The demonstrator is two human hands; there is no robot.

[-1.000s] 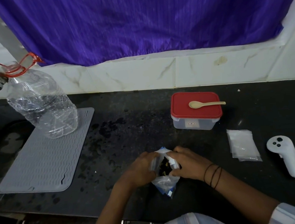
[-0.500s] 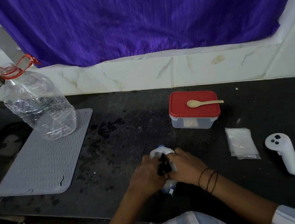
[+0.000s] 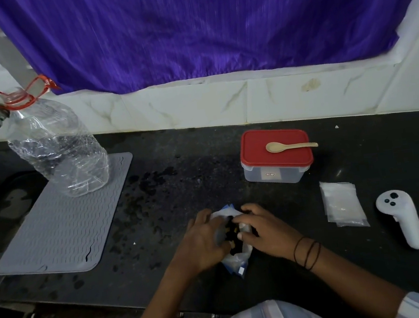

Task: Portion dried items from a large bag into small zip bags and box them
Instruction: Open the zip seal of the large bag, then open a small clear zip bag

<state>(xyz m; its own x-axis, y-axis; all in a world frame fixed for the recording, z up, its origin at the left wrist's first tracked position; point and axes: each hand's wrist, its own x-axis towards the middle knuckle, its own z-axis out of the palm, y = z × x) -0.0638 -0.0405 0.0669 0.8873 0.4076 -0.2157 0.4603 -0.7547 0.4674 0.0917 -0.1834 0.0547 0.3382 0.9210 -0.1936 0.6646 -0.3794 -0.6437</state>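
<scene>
A large clear bag with blue trim (image 3: 236, 262) lies on the dark counter near its front edge, with dark dried items showing at its mouth. My left hand (image 3: 204, 241) grips the bag's left side and my right hand (image 3: 263, 229) grips its right side, fingers curled over the opening. To the right lies a flat stack of small clear zip bags (image 3: 342, 203). Behind the bag stands a clear box with a red lid (image 3: 276, 156), lid on, and a pale wooden spoon (image 3: 290, 145) rests on the lid.
A grey ribbed mat (image 3: 60, 224) lies at the left with a big empty clear plastic bottle (image 3: 56, 147) on its far corner. A white hand controller (image 3: 403, 218) lies at the far right. A tiled wall and purple curtain stand behind the counter.
Both hands have pressed closer together over the bag's mouth and the bag has flattened toward the counter. The camera view has shifted slightly.
</scene>
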